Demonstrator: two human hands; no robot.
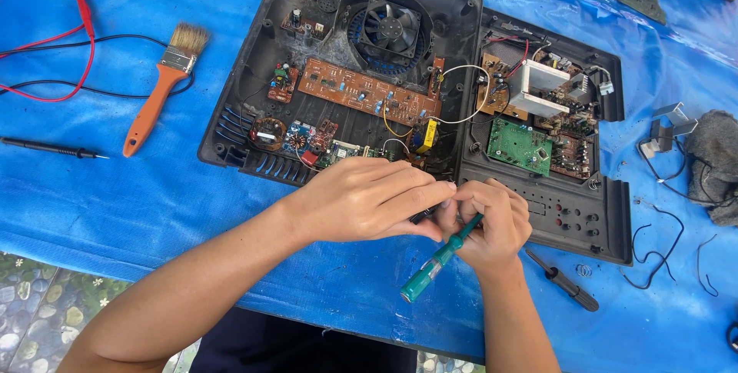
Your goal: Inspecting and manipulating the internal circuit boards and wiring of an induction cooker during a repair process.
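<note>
R hand [492,223] is closed round a green-handled screwdriver [434,265], handle sticking out toward the person, tip hidden betw. the fingers. L hand [369,200] pinches in at the tip w/ fingers curled; can't tell what it grips. Both sit at the near edge of the opened black casing [246,96] w/ circuit boards, on the blue sheet [115,204].

Glossy green plastic screwdriver handle [427,270], dusty matt black plastic casing [254,88], blue tarp [115,196].

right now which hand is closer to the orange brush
Left. The left hand lies at the black casing's front edge, on the side of the orange brush. The right hand, holding the green screwdriver, sits beyond it, farther from the brush.
</note>
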